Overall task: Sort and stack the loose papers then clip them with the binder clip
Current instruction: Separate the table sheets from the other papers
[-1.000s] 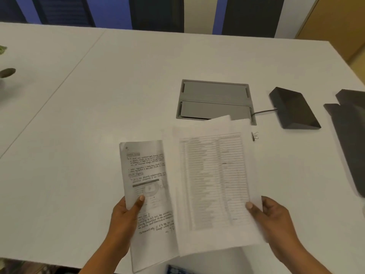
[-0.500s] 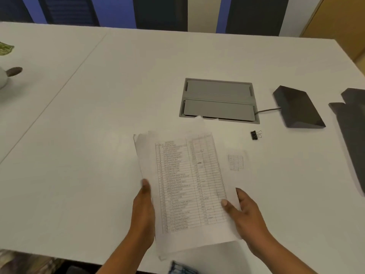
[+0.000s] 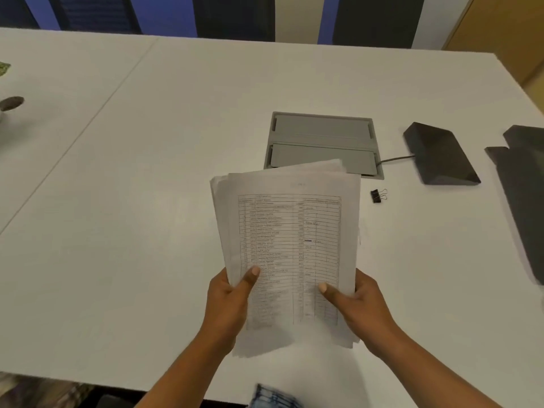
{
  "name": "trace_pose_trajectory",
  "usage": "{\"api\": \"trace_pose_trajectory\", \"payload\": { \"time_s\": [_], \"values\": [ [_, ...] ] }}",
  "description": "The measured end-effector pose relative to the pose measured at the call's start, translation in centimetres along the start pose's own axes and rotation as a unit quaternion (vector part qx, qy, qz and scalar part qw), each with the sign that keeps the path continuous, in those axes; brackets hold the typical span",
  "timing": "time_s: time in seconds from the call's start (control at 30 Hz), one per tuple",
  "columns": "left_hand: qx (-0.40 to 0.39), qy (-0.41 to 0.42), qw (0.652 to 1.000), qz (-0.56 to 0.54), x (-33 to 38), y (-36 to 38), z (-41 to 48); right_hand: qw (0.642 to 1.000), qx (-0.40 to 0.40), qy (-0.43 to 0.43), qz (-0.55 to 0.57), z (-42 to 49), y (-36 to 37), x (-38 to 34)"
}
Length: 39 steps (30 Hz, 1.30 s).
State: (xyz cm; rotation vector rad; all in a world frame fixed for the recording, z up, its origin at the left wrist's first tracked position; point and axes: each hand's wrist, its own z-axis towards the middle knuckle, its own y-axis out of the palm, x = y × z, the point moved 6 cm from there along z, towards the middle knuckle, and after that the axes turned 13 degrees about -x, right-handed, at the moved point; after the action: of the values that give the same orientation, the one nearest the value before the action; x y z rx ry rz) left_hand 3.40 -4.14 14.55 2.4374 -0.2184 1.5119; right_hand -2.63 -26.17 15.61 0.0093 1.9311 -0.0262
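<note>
Since a moment ago the separate sheets have come together into one stack of papers (image 3: 290,248), lifted at the centre of the frame. In the head view, my left hand (image 3: 228,301) and right hand (image 3: 357,307) each grasp a lower side of it, thumbs pressed on the printed top sheet. The edges are fanned unevenly at upper left. I'd tap the stack on the table (image 3: 117,216) to square it. The binder clip (image 3: 378,195) lies untouched, right of centre.
</note>
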Motion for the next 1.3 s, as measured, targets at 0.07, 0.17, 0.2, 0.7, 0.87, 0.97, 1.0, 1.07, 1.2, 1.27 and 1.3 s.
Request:
{"api": "trace_pose_trajectory", "payload": {
  "time_s": [0.07,0.17,0.2,0.7,0.87,0.97,1.0,1.07,1.2,1.27,1.3],
  "values": [
    [0.018,0.001,1.000,0.008,-0.2,-1.0,0.2,1.000,-0.012,0.016,-0.003,0.4,-0.3,0.5],
    [0.036,-0.010,0.999,0.009,-0.8,-3.2,0.1,0.996,0.050,0.079,0.005,1.1,-2.8,3.8],
    [0.039,-0.014,0.999,0.011,-0.9,-4.0,-0.1,0.991,0.087,0.102,-0.011,1.1,-3.9,5.0],
    [0.102,-0.038,0.994,0.025,-2.4,-12.7,-2.8,0.877,0.198,0.359,-0.251,1.6,-7.7,13.8],
    [0.113,-0.037,0.993,0.007,-2.7,-13.4,-2.7,0.901,0.211,0.291,-0.243,2.3,-7.4,12.8],
    [0.117,-0.034,0.993,0.003,-2.8,-13.4,-2.5,0.919,0.213,0.238,-0.231,2.7,-6.7,11.8],
    [0.119,-0.034,0.992,0.001,-2.8,-13.4,-2.5,0.926,0.210,0.215,-0.227,3.0,-6.4,11.6],
    [0.121,-0.035,0.992,0.000,-2.9,-13.4,-2.3,0.931,0.208,0.190,-0.230,3.4,-6.0,11.0],
    [0.134,-0.044,0.990,-0.003,-3.0,-13.8,-2.1,0.909,0.253,0.194,-0.267,3.6,-6.6,10.3],
    [0.136,-0.047,0.990,-0.005,-3.0,-13.8,-1.9,0.891,0.282,0.216,-0.282,3.1,-7.8,10.3],
    [0.136,-0.048,0.990,-0.005,-3.0,-13.8,-1.9,0.884,0.292,0.228,-0.286,2.7,-8.4,10.5]
  ]
}}
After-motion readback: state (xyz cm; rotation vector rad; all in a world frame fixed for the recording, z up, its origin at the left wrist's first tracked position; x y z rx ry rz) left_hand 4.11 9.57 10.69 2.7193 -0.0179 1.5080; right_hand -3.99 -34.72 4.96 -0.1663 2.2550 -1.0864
